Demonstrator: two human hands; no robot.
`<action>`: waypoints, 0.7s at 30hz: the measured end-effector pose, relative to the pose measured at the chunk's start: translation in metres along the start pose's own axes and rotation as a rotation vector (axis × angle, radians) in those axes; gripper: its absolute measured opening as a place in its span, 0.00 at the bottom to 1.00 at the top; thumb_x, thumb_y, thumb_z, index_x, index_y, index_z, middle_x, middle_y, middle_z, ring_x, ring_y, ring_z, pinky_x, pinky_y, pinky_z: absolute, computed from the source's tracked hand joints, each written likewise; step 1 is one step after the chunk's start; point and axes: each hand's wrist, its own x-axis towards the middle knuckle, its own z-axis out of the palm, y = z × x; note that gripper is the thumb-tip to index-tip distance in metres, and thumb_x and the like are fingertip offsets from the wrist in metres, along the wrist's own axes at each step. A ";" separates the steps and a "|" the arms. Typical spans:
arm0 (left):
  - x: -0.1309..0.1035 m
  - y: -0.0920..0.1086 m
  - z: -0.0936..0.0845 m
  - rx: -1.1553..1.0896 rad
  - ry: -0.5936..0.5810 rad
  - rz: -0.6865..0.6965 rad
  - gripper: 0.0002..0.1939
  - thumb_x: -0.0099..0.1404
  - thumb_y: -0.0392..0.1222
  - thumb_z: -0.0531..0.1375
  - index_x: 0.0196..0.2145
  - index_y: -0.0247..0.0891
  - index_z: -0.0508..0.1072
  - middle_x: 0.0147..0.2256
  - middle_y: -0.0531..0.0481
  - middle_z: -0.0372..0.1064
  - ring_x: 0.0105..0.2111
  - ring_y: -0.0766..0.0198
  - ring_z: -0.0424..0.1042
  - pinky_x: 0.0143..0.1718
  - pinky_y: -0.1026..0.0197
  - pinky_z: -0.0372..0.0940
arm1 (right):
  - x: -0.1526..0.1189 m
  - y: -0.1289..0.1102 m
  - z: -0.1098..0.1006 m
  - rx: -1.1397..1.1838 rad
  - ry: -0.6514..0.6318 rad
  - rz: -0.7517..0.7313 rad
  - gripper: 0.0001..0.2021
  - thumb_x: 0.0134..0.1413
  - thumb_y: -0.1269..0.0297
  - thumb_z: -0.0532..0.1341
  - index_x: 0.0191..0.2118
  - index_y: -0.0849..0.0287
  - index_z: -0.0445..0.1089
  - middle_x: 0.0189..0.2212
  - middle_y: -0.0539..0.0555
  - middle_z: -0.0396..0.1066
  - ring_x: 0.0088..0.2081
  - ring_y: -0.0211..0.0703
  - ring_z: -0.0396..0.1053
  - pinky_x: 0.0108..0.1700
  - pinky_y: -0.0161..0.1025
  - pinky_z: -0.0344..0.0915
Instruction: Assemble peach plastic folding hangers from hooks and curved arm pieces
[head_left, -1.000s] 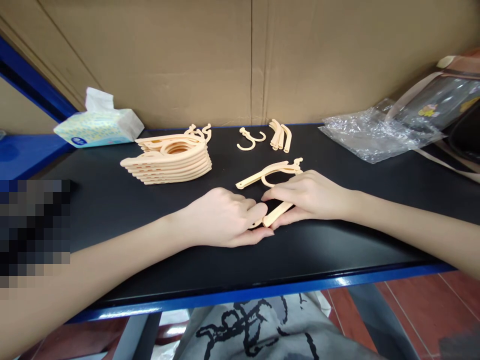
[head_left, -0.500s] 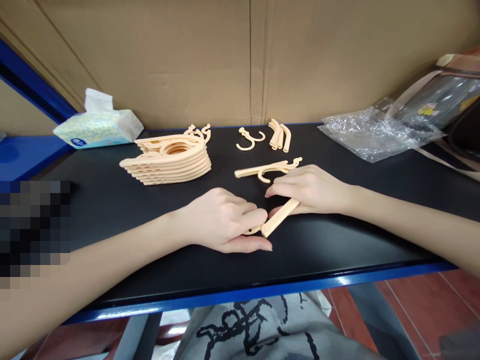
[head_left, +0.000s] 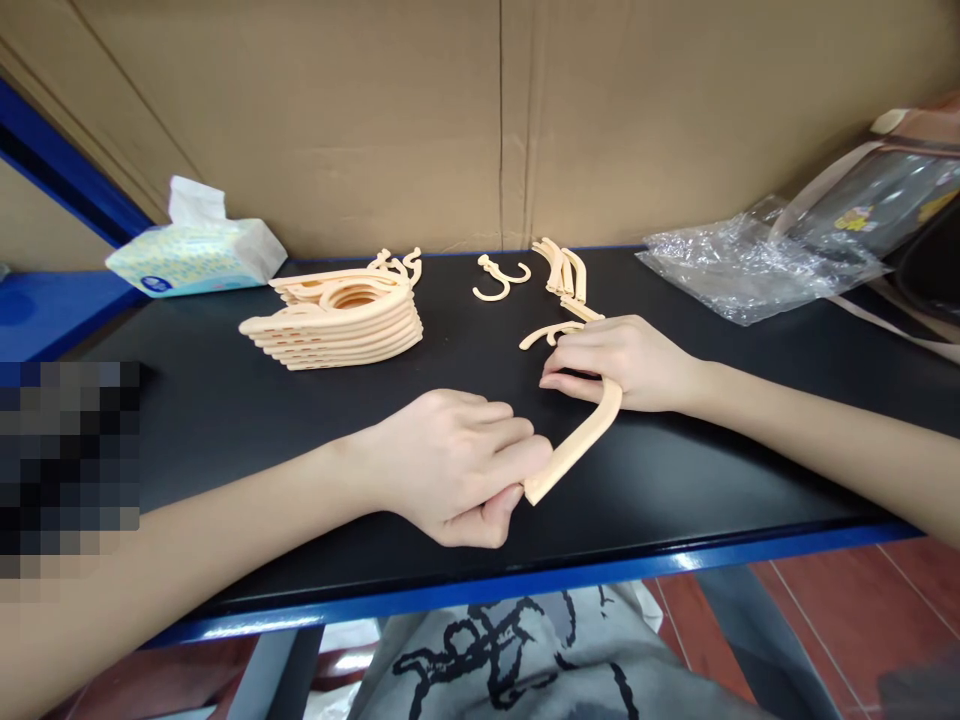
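My left hand (head_left: 476, 465) is closed, its thumb and fingers pressed together at the lower end of a cream plastic hanger arm (head_left: 574, 450). This curved arm slants up to the right, and its upper end lies in the crook of my right hand (head_left: 630, 365). The fingers of my right hand are bent and close together; how they grip is partly hidden. Just beyond them a cream hanger hook (head_left: 547, 333) and another arm piece (head_left: 581, 308) show, partly covered by the hand.
At the back left stands a stack of cream hanger pieces (head_left: 337, 335) with hooks (head_left: 397, 263) behind it. Two loose hooks (head_left: 500, 280) and several curved arms (head_left: 559, 265) lie at the back. A tissue pack (head_left: 196, 255), a clear plastic bag (head_left: 750, 265) and a see-through bag (head_left: 855, 210) flank them.
My left hand has come slightly nearer, its thumb now folded in. The held arm shows more of its curve. Beyond my right hand, the hook and other arm piece have shifted and turned.
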 end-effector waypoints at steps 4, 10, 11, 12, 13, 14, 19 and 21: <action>0.004 0.001 -0.003 -0.021 -0.048 0.007 0.10 0.60 0.34 0.45 0.30 0.37 0.66 0.30 0.48 0.68 0.33 0.59 0.65 0.31 0.58 0.62 | 0.000 0.001 0.000 0.038 0.018 0.006 0.18 0.63 0.57 0.49 0.29 0.59 0.69 0.24 0.50 0.68 0.27 0.35 0.63 0.28 0.33 0.54; 0.004 -0.004 -0.001 -0.037 -0.001 -0.016 0.13 0.66 0.34 0.46 0.43 0.35 0.68 0.49 0.45 0.66 0.51 0.57 0.61 0.53 0.55 0.58 | -0.002 0.003 -0.001 0.088 0.115 0.026 0.19 0.64 0.57 0.48 0.27 0.59 0.68 0.22 0.50 0.65 0.26 0.34 0.62 0.29 0.33 0.55; 0.003 -0.004 0.000 -0.046 0.007 -0.037 0.14 0.67 0.34 0.46 0.45 0.35 0.67 0.50 0.45 0.66 0.52 0.57 0.60 0.53 0.55 0.57 | -0.002 0.002 -0.001 0.083 0.132 0.019 0.19 0.64 0.57 0.48 0.28 0.59 0.68 0.22 0.50 0.66 0.26 0.34 0.62 0.29 0.33 0.55; 0.003 -0.005 0.001 -0.058 0.009 -0.059 0.15 0.67 0.34 0.46 0.48 0.34 0.66 0.51 0.44 0.65 0.53 0.57 0.59 0.54 0.55 0.57 | -0.003 0.001 -0.001 0.073 0.144 0.007 0.19 0.64 0.57 0.48 0.28 0.59 0.68 0.22 0.49 0.66 0.26 0.34 0.62 0.29 0.33 0.55; 0.003 -0.005 0.002 -0.071 0.005 -0.082 0.16 0.68 0.35 0.46 0.50 0.33 0.64 0.52 0.43 0.64 0.54 0.57 0.59 0.54 0.55 0.57 | -0.003 0.000 -0.001 0.056 0.151 -0.007 0.19 0.64 0.57 0.48 0.27 0.59 0.68 0.22 0.49 0.66 0.25 0.34 0.61 0.28 0.33 0.55; 0.003 -0.005 0.003 -0.085 -0.005 -0.103 0.16 0.68 0.36 0.46 0.52 0.32 0.63 0.53 0.43 0.63 0.54 0.57 0.59 0.54 0.55 0.58 | -0.003 -0.001 -0.001 0.036 0.150 -0.019 0.19 0.64 0.58 0.47 0.27 0.59 0.67 0.21 0.49 0.66 0.25 0.34 0.61 0.28 0.33 0.55; 0.004 -0.006 0.005 -0.084 0.007 -0.196 0.17 0.68 0.39 0.48 0.53 0.36 0.62 0.53 0.42 0.61 0.48 0.57 0.63 0.47 0.55 0.62 | -0.002 -0.005 -0.001 -0.046 0.141 -0.039 0.19 0.64 0.61 0.46 0.26 0.59 0.67 0.20 0.49 0.64 0.24 0.34 0.60 0.28 0.34 0.54; 0.004 -0.006 0.006 -0.073 0.024 -0.235 0.17 0.68 0.40 0.49 0.53 0.37 0.62 0.50 0.42 0.62 0.46 0.58 0.64 0.45 0.56 0.63 | -0.001 -0.005 -0.001 -0.061 0.137 -0.032 0.18 0.64 0.61 0.47 0.27 0.58 0.67 0.21 0.49 0.65 0.24 0.34 0.61 0.28 0.34 0.55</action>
